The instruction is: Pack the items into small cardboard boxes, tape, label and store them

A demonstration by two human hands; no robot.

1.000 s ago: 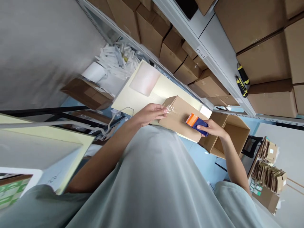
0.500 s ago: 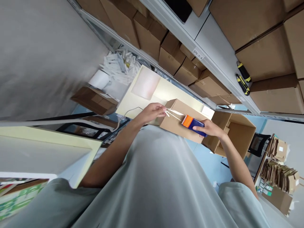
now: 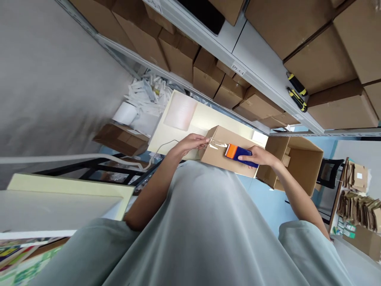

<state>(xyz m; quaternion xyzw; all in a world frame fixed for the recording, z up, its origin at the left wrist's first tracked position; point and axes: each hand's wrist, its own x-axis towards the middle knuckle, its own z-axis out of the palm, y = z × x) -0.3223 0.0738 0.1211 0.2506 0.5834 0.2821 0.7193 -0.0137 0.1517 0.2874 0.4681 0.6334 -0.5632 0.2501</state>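
Note:
A brown cardboard box (image 3: 235, 162) lies closed on the pale yellow table in front of me. My right hand (image 3: 258, 155) is wrapped round a blue and orange tape dispenser (image 3: 238, 153), held at the top of the box. From the dispenser's orange end, a strip of clear packing tape (image 3: 217, 144) runs left across the cardboard. The strip's far end is pinched by the fingers of my left hand (image 3: 193, 143), at the box's left edge. How much of the tape sticks to the box I cannot tell.
A shelf (image 3: 258, 67) with cartons crosses above the table, bearing two yellow-black box cutters (image 3: 297, 98). A large open carton (image 3: 303, 167) stands to the right. Left of the table (image 3: 162, 137) are a small open carton (image 3: 120, 139) and a heap of white packets (image 3: 149, 93).
The tape strip, twisted and raised before, now lies flatter and closer to the box top. The dispenser has shifted slightly left. My view has turned a little.

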